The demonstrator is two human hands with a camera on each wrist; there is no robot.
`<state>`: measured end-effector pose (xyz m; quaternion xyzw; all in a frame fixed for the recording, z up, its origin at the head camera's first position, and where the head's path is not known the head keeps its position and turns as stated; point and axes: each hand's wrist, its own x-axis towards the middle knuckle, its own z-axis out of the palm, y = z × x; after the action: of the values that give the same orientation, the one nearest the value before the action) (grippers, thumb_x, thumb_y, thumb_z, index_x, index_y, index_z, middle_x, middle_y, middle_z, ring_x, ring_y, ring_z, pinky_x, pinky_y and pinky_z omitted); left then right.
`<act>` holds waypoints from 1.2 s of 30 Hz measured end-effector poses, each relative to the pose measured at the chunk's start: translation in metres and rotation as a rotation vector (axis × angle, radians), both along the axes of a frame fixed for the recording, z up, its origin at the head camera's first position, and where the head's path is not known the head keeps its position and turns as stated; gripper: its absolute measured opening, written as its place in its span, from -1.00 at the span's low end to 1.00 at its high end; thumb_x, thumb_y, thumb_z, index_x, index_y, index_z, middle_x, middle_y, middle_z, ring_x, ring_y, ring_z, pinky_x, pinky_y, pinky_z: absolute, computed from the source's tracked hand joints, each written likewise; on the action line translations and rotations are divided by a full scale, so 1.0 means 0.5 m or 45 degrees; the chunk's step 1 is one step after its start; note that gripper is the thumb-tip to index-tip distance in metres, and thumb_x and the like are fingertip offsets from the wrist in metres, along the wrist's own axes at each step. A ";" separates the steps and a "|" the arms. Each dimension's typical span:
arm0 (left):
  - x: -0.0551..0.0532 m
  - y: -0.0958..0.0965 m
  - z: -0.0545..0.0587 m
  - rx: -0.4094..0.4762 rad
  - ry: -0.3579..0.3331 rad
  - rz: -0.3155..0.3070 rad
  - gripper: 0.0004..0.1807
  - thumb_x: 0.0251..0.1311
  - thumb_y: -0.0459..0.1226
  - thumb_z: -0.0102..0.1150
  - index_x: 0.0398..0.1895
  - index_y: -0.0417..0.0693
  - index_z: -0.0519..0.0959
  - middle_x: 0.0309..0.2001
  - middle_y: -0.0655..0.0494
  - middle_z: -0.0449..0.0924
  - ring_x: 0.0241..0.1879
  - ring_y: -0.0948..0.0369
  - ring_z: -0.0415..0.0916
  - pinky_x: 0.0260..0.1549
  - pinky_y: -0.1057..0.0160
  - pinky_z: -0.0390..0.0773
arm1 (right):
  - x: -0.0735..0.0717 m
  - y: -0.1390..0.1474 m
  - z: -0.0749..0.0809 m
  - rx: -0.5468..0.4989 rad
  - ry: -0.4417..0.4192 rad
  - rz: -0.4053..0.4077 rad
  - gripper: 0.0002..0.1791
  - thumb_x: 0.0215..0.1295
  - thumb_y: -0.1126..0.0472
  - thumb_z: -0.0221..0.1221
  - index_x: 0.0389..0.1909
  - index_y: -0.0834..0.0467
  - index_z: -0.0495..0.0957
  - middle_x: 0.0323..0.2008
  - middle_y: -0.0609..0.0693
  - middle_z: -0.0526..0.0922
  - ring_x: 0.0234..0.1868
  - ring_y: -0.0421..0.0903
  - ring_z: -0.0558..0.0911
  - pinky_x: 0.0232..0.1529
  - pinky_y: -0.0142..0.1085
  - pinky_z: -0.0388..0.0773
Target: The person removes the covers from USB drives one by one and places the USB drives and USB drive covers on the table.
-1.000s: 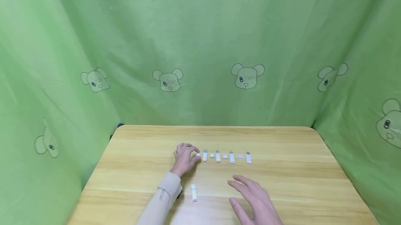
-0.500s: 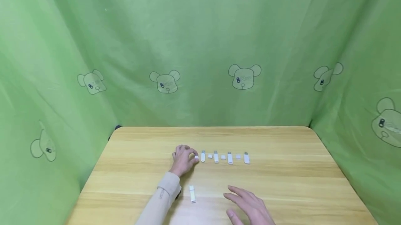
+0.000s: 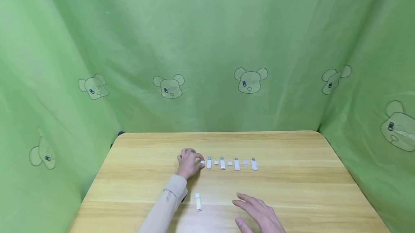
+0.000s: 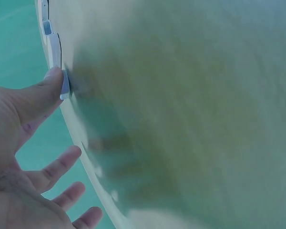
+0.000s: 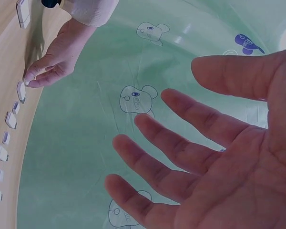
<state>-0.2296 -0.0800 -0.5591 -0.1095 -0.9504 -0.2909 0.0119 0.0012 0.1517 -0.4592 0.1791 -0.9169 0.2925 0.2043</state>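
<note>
My left hand (image 3: 188,163) pinches a small white cap (image 3: 202,162) between thumb and index finger, at the left end of a row. In the left wrist view the same cap (image 4: 65,86) sits at the thumb tip, close to the tabletop, while the other fingers spread apart. Just right of it lies an uncapped white USB flash drive (image 3: 209,163), its metal plug pointing away from me. My right hand (image 3: 257,213) hovers over the near part of the table, fingers apart and holding nothing.
Rightward, the row alternates loose white caps (image 3: 216,162) and uncapped USB flash drives (image 3: 222,164), ending with a wider drive (image 3: 254,165). A capped white flash drive (image 3: 198,202) lies nearer me, between my arms. Green bear-print curtains (image 3: 204,114) surround the wooden table (image 3: 291,189).
My right hand has drawn back slightly toward me. My left hand keeps its pinch on the cap at the row's left end, and the head view has shifted a little.
</note>
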 end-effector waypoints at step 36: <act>0.155 -0.038 0.103 0.190 0.245 0.173 -0.76 0.32 -0.16 0.28 -0.06 -0.10 0.66 -0.23 -0.05 0.78 -0.30 0.06 0.72 -0.37 0.20 0.66 | -0.041 -0.020 0.020 -0.030 -0.189 -0.113 -0.52 0.23 0.15 0.40 0.19 -0.05 0.59 0.12 -0.22 0.69 0.15 -0.12 0.67 0.09 -0.04 0.66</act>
<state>-0.1521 -0.0988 -0.5077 -0.0712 -0.9258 -0.3475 0.1309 -0.0193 0.1416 -0.4491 0.1138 -0.9330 0.3063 0.1505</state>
